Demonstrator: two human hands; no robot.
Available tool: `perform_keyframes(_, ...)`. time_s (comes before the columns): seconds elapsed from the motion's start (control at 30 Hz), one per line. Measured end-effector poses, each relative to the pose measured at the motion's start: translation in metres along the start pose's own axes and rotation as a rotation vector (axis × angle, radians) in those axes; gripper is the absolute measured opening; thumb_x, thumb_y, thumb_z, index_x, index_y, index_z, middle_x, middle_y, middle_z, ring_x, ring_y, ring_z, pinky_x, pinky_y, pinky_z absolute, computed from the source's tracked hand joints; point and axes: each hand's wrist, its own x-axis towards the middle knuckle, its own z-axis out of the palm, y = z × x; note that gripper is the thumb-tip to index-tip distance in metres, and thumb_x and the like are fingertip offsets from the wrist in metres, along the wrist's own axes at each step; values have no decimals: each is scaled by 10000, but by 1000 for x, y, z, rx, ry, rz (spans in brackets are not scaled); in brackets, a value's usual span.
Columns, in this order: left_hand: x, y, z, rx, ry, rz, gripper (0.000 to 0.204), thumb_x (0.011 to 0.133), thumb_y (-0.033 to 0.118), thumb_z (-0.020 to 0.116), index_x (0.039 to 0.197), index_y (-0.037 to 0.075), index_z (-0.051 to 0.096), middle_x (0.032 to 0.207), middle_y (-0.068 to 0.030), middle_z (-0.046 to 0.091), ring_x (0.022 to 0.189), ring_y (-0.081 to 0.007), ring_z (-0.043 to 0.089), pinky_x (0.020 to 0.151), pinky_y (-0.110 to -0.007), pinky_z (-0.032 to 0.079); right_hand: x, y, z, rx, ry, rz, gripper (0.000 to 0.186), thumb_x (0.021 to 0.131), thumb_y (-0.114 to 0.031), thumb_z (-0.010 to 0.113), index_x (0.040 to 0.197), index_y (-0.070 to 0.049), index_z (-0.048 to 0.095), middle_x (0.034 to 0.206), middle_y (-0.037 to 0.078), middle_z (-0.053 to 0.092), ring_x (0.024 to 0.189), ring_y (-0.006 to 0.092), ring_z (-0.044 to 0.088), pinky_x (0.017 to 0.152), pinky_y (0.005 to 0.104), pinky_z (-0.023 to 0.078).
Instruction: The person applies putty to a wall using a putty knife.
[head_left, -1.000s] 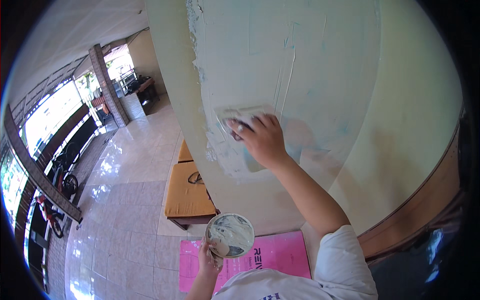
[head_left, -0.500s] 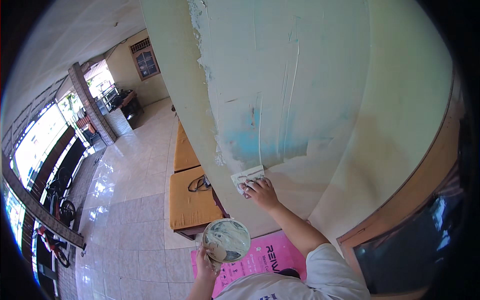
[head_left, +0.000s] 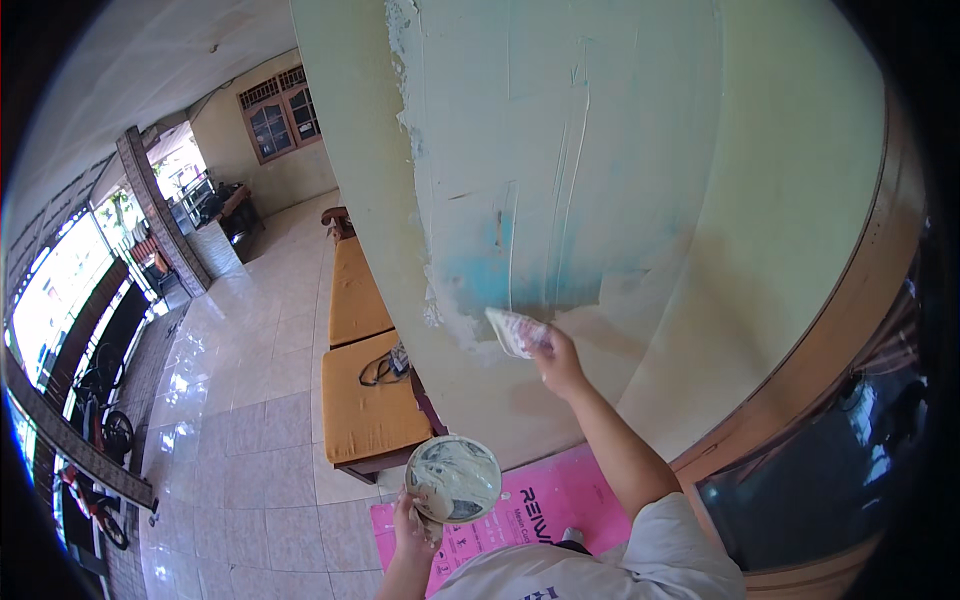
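Observation:
My right hand grips a flat, pale putty scraper smeared with filler, its blade tilted beside the lower edge of a coated patch. Whether the blade touches the wall I cannot tell. The patch is whitish with a blue stain low down and thin raised ridges. Below, my left hand has its fingers on the near rim of a round tub. Pale wet putty coats the inside of that tub. More putty is smeared on the left hand.
Left of the wall stands an orange-cushioned bench with a dark cable on it. A pink printed sheet lies on the tiled floor beneath me. At the right is a wood-framed dark glass panel. Motorbikes stand far left.
My right hand has moved slightly right and up, and the scraper has turned from flat against the wall to tilted. The tub stays almost in place. The view has shifted a little.

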Motion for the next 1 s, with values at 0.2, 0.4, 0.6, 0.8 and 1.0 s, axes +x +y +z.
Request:
perform_keyframes(0.2,-6,3,-1,-14,33,2,421,954,282,372,1305,71,473,1282,-132,544,1170,-284,531,1008,-431,434,14,-67,1,930,145,224,314,890,-55,570,1197,-28,511,1132,66,587,1006,154,586,855,331,498)
perform_keyframes(0.4,-3,-2,-13,-26,31,30,436,951,303,387,1312,70,463,1285,-129,542,1169,-288,534,998,-425,443,53,-125,-8,315,307,-313,351,879,-31,549,1224,-95,555,1161,80,594,1026,203,586,883,353,475)
perform_keyframes(0.6,-9,-2,5,-33,45,31,416,950,277,414,1301,60,466,1267,-132,552,1149,-285,550,985,-428,455,90,-136,17,-856,480,-927,415,791,-84,608,1180,-226,630,1202,10,578,1094,226,530,957,428,382)
perform_keyframes(0.8,-11,-1,7,-52,54,44,405,958,269,400,1300,62,465,1262,-136,552,1147,-286,550,977,-430,462,43,-7,48,-849,405,-721,531,704,-133,678,1207,-294,620,1210,-6,542,1149,246,455,1008,506,313)
perform_keyframes(1.0,-11,1,5,-10,64,20,411,954,267,377,1305,72,465,1283,-140,538,1157,-291,544,988,-437,453,-25,37,41,-888,172,-593,448,762,-140,623,1191,-268,611,1189,4,568,1105,246,494,988,484,349)
